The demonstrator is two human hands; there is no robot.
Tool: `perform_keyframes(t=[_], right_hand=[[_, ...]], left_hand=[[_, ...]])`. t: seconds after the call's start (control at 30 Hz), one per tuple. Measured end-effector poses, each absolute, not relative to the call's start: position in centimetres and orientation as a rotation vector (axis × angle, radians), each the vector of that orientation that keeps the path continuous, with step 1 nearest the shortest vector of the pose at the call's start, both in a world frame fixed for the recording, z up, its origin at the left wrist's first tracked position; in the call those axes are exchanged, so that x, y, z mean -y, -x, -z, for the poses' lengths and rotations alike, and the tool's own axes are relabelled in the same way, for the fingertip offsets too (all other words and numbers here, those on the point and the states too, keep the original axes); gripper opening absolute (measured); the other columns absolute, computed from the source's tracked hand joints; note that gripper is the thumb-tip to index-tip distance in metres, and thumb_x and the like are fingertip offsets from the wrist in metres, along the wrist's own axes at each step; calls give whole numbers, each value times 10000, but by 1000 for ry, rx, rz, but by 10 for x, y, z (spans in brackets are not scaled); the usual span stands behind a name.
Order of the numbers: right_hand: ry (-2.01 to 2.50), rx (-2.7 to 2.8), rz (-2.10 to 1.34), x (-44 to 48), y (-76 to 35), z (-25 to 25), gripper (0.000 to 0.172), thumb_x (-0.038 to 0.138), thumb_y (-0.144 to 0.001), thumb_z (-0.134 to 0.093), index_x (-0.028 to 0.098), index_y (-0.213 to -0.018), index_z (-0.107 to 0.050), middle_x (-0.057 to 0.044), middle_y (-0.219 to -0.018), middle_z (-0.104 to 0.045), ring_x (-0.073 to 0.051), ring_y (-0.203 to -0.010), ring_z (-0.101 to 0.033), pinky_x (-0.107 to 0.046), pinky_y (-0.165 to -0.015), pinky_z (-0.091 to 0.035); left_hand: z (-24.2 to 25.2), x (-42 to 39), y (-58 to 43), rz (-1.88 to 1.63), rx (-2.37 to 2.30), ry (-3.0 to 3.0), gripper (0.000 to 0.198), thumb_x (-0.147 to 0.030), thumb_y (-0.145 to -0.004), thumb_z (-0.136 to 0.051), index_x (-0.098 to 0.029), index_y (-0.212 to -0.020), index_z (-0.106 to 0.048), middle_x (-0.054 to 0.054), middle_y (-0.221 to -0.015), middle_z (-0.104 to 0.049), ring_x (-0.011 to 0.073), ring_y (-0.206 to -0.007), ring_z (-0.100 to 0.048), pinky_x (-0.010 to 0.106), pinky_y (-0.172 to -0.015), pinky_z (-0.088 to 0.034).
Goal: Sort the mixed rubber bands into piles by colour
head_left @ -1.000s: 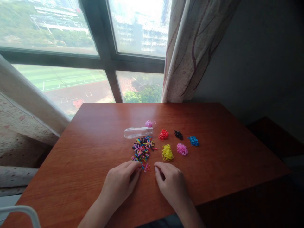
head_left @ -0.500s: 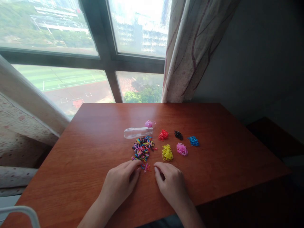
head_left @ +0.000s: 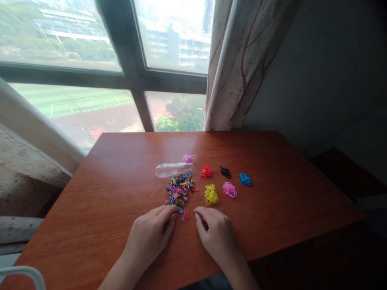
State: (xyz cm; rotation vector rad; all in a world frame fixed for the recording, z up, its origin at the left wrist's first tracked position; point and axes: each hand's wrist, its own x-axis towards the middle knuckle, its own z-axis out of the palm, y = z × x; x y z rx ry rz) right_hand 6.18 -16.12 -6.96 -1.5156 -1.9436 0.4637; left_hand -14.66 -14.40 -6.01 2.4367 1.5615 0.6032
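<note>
A heap of mixed-colour rubber bands (head_left: 178, 191) lies on the brown table in front of me. My left hand (head_left: 155, 227) rests at the heap's near edge, fingers curled and thumb close to the index finger. My right hand (head_left: 214, 225) lies opposite, curled the same way, its thumb and index tips near each other. Whether either hand holds a band is too small to make out. Between the hands lie a few loose pink and red bands (head_left: 185, 214). Just beyond my right hand sits a pile of yellow rubber bands (head_left: 211, 195).
Sorted piles of red (head_left: 206, 172), black (head_left: 225, 172), pink (head_left: 230, 189) and blue bands (head_left: 244, 179) lie to the right. Behind the heap, a clear plastic bottle (head_left: 173, 169) lies on its side beside a pink cap (head_left: 188, 158). A window and curtains (head_left: 232, 60) stand beyond the table (head_left: 115, 193).
The whole view has shifted slightly, so things appear a little further left. Both hands keep nearly the same pose beside the heap, and the piles look unchanged.
</note>
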Motion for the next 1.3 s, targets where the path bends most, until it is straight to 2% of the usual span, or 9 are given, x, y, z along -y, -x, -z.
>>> perform_keyframes(t=[0.17,0.53,0.7,0.87,0.97,1.3], right_hand=[[1517,1952,-460,161,-62,69,203,169,-943,-482,224,-954,-677,-20,-824,-709,-170,-749,-645,-253,-709,-406],[1517,1968,-421,161,-62,70,204,151,-932,-484,226,-949,-672,-26,-823,-707,-170,-745,-648,-249,-702,-415],[1515,1956,-453,160,-62,69,205,155,-939,-472,229,-943,-663,-21,-824,-700,-171,-747,-640,-252,-699,-401],[1515,1953,-489,160,-62,67,190,166,-940,-470,229,-895,-644,-7,-782,-680,-167,-717,-619,-256,-665,-370],[1511,1941,-501,160,-62,67,192,176,-943,-468,229,-894,-646,-4,-764,-675,-163,-716,-620,-251,-661,-367],[1489,1906,-499,160,-62,67,212,155,-928,-474,224,-932,-675,-16,-808,-703,-160,-739,-647,-240,-691,-410]], left_hand=[[56,147,140,-604,-1484,-2464,203,-236,-958,-450,-243,-1015,-645,13,-928,-751,185,-788,-716,270,-680,-520],[45,139,116,-193,-1437,-2605,205,-199,-969,-455,-231,-1019,-652,30,-897,-735,220,-796,-706,310,-663,-506],[45,136,114,-205,-1429,-2613,194,-175,-953,-472,-230,-998,-652,26,-886,-729,216,-798,-700,305,-660,-486],[32,121,112,-363,-1448,-2590,209,-252,-982,-435,-231,-980,-643,21,-871,-736,194,-762,-697,277,-632,-449],[18,103,104,-428,-1453,-2562,205,-266,-975,-440,-245,-1002,-642,10,-921,-747,198,-820,-708,270,-637,-443],[-3,33,56,-216,-1511,-2579,234,-304,-945,-457,-234,-999,-674,35,-856,-739,209,-742,-689,266,-605,-416]])
